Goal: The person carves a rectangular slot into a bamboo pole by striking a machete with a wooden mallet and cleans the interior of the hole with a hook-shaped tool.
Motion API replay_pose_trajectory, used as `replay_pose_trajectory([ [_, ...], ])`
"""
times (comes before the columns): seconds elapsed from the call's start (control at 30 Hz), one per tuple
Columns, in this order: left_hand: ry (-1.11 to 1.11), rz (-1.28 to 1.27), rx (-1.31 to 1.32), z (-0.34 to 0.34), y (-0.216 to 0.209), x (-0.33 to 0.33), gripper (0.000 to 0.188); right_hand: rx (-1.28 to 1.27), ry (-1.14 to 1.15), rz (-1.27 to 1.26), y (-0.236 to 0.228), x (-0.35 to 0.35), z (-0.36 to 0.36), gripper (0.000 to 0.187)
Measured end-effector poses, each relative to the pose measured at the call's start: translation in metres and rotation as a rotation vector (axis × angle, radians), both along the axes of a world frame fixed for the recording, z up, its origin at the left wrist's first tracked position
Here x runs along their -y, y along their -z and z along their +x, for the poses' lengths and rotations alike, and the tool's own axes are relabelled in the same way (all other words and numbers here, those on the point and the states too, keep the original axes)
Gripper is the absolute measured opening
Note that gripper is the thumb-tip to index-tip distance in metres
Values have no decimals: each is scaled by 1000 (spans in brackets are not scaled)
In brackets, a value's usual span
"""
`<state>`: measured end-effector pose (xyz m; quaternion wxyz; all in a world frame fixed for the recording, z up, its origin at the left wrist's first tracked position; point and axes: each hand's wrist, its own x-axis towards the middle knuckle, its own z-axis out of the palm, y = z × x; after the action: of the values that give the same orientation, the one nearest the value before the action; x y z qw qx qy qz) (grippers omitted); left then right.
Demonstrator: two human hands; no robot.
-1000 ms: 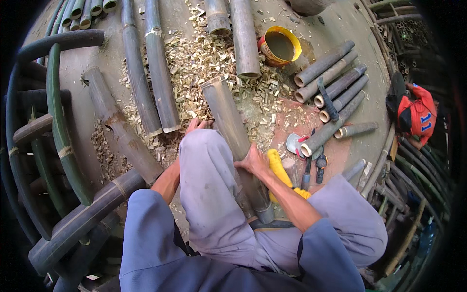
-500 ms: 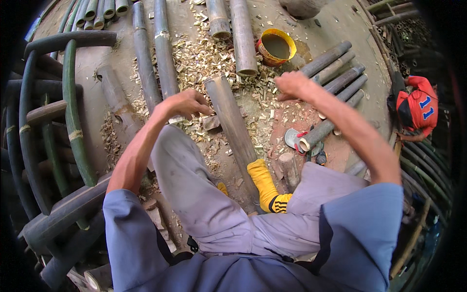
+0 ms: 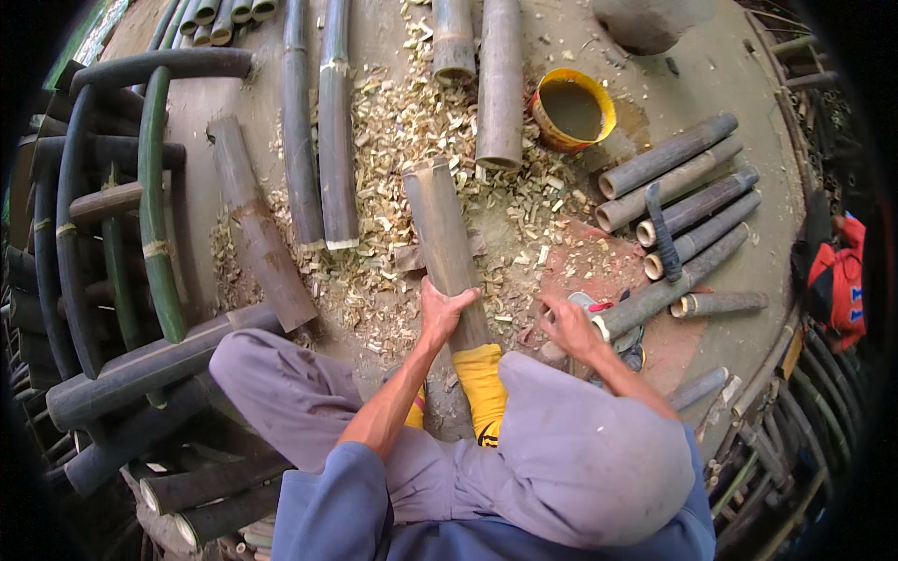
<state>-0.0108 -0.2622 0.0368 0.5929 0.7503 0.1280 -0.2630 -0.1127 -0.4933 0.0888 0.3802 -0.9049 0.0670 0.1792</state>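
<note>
My left hand is wrapped round the side of a thick bamboo pole that lies lengthwise in front of me. A wooden block shows beside and beneath the pole. Its near end meets my foot in a yellow sock. To the right of the pole, my right hand hovers with loosely bent fingers and nothing visible in it. Close to that hand are a sandal and the cut end of another bamboo piece. A dark curved tool lies across the bamboo pieces on the right.
Pale wood chips cover the ground ahead. A yellow bucket of murky liquid stands beyond. Several cut bamboo lengths lie at right, and a bamboo frame stands at left. A person in red is at the far right.
My left hand has come down and back onto the bamboo pole and taken hold of it. My right hand has lowered toward me. My view has shifted, and my knees have moved.
</note>
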Motion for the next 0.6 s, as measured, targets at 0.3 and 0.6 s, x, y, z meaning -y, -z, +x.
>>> replay_pose_trajectory([
  [0.3, 0, -115, -251, 6, -19, 5, 73, 0, 318, 225, 17, -72, -58, 29],
  [0.6, 15, -179, -140, 2, -4, 5, 71, 147, 800, -274, -3, -2, -106, 20],
])
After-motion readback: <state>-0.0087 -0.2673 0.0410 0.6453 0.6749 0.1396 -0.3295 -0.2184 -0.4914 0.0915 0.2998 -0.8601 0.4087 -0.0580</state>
